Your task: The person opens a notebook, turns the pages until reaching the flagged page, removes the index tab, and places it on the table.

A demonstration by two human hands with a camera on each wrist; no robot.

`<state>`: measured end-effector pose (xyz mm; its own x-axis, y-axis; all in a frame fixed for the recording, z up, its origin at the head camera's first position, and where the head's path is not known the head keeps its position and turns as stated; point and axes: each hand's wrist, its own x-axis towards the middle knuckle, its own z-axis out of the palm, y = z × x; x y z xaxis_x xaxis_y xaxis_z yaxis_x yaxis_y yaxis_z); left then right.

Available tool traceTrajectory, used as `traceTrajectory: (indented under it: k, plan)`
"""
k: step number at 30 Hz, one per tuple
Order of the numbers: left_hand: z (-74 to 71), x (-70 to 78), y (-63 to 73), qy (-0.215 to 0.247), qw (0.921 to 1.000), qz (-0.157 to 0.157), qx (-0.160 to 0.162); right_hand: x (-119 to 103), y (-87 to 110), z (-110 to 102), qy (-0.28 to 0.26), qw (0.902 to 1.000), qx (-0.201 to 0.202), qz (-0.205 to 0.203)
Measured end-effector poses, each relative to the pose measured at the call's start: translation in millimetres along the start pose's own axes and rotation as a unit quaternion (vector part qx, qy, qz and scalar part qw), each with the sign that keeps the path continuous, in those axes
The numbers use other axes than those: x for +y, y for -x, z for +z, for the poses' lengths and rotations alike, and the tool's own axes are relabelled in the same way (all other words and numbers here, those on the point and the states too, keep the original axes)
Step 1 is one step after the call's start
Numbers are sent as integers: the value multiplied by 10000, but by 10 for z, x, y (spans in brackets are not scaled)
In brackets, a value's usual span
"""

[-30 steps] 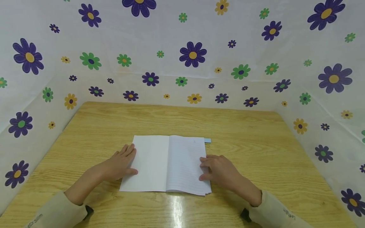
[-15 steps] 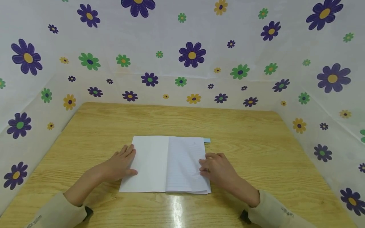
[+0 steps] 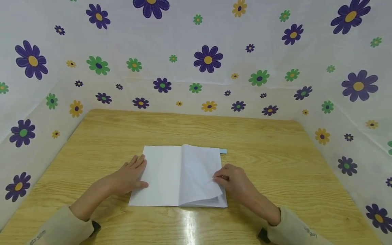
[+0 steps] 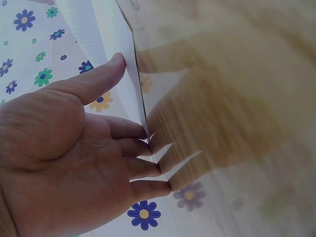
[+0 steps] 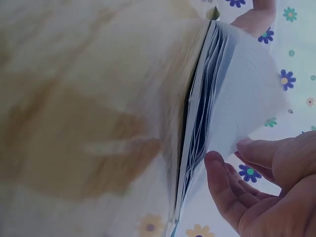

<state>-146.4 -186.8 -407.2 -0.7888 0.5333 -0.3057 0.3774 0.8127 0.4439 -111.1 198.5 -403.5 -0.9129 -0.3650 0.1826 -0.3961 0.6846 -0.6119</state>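
Note:
An open notebook (image 3: 162, 177) lies flat on the wooden table, its left page blank white. My left hand (image 3: 130, 173) rests on the left edge of that page, fingers straight and thumb apart, as the left wrist view also shows. On the other side, my right hand (image 3: 235, 180) pinches the outer edge of a thin page (image 3: 199, 173) between thumb and finger. That page bows upward, and its lower corner is raised off the sheets beneath. In the right wrist view the stacked sheets (image 5: 200, 113) fan slightly apart beside my right fingertips (image 5: 215, 160).
A light blue tab (image 3: 223, 151) sticks out past the notebook's top right edge. The wooden table (image 3: 196, 129) reaches back to a white flower-print cloth (image 3: 196, 37), which also hangs along both sides.
My right fingers have gone from touching the right page's edge to pinching it. The page's lower right corner has lifted and curled up. My left hand stays where it was.

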Motion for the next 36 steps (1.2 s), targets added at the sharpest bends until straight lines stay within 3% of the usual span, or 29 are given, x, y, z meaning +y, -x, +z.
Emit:
traceTrajectory:
  k: [5,12,18,25,32,36]
  plan:
    - [-11,6,8,-13,10000,13,7,4,-10,-18,-842,9962,-25,211]
    - [-20,15,17,-51,10000,39,37,-12,-25,-38,-1833,9815,-33,543]
    - [-15,14,16,-22,10000,4,58,-54,-43,-60,-1984,9747,481,914]
    - [-16,17,15,-49,9997,49,235,-90,-33,-65,-2178,9678,728,1032]
    - [-54,74,17,-146,9982,130,559,-108,-20,-48,-2504,9611,665,955]
    - [-85,149,8,-512,9954,154,794,-122,-25,-25,-2599,9595,585,911]
